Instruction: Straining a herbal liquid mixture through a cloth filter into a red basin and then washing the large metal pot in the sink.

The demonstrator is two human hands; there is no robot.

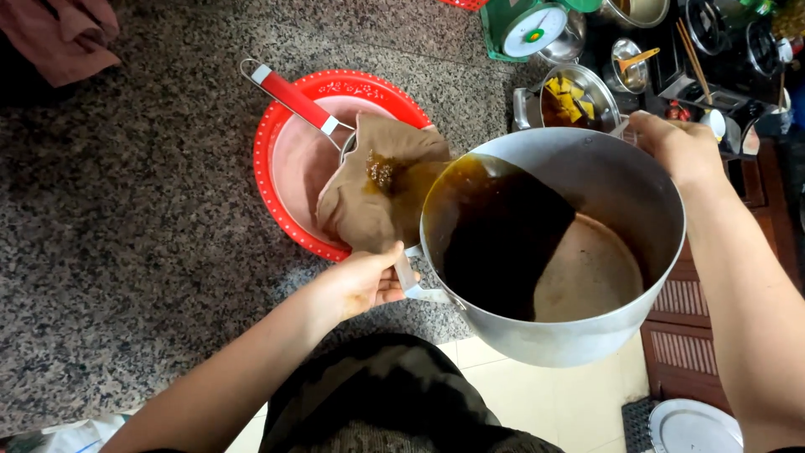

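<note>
Head view: both hands [365, 281] gripping pot [587, 335].

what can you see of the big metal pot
The large aluminium-looking pot is dull silver, round and deep, with flat side handles. It is tilted toward the red basin, and dark brown liquid runs over its lip into a brown cloth strainer. Part of its stained bottom shows bare. The left hand grips the near handle; the right hand holds the far rim. It hangs above the speckled stone counter's edge, not resting on it.
</note>
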